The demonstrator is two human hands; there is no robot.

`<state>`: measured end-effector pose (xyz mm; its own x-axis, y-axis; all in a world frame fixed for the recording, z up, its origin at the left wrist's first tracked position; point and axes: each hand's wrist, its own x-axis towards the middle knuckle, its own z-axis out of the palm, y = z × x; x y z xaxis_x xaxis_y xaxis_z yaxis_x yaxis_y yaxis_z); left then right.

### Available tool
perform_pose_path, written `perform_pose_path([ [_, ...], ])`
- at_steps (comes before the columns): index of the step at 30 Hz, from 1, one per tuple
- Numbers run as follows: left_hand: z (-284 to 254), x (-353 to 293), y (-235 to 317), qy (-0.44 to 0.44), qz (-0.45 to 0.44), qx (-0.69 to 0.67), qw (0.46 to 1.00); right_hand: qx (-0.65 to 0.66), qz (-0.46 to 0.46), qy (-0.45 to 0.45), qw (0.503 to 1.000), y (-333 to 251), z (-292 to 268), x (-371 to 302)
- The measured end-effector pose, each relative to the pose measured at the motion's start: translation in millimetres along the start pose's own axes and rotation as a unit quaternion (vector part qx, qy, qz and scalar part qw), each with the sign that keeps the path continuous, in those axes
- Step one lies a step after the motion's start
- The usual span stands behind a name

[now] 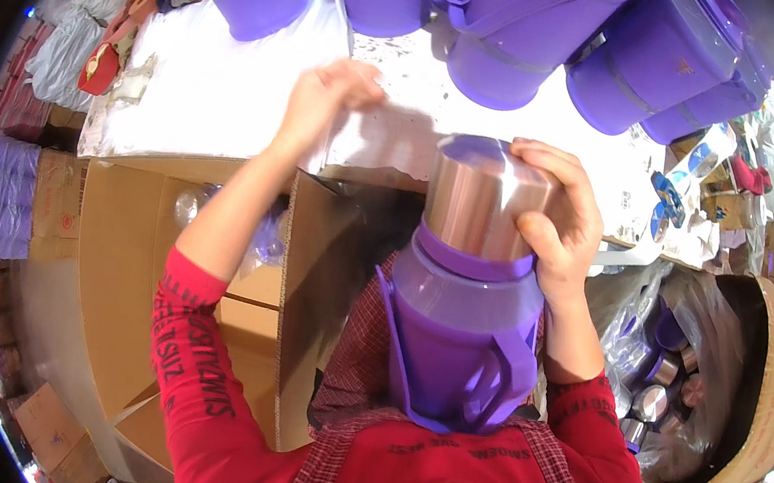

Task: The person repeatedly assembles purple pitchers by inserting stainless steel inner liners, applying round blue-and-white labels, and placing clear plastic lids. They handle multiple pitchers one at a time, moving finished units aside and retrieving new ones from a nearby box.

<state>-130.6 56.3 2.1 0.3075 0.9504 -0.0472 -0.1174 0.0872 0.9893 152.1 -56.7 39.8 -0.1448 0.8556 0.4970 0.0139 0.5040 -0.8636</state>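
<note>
A large purple vacuum jug [452,344] stands upright against my body, its handle toward the lower right. On its top sits a brushed-steel cup lid [477,204] above a purple collar. My right hand [563,204] grips the lid from the right, fingers over its upper edge and thumb on its side. Over the white tabletop [233,81], my left hand [332,97] is raised apart from the jug. Its fingers are loosely bent and slightly blurred, with nothing visible in them.
Several purple containers with handles [513,56] line the table's far side. An opened cardboard box [127,260] stands at my left. At right, a plastic-lined box [763,380] holds steel lids [650,402] and purple parts. A blue tape dispenser [668,202] lies at the table's right.
</note>
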Motion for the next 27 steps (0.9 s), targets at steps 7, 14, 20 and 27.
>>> perform_pose_path([
  [7, -127.7, 75.3, -80.1, 0.274, -0.043, 0.553, 0.786, 0.079, 0.070, -0.055, 0.993, 25.9, -13.5, 21.8],
  [14, -128.8, 65.2, -49.6, 0.319, -0.022, 0.358, 0.877, 0.033, 0.129, -0.105, 0.986, 3.3, -3.9, 43.2],
  [20, 40.5, 13.1, -25.4, 0.115, -0.036, -0.001, 0.993, -0.296, 0.071, -0.181, 0.935, -22.0, -12.3, 52.6],
  [27, 114.6, -18.8, -51.4, 0.074, -0.013, 0.047, 0.996, 0.113, 0.315, 0.047, 0.941, 108.5, -3.5, 10.1],
])
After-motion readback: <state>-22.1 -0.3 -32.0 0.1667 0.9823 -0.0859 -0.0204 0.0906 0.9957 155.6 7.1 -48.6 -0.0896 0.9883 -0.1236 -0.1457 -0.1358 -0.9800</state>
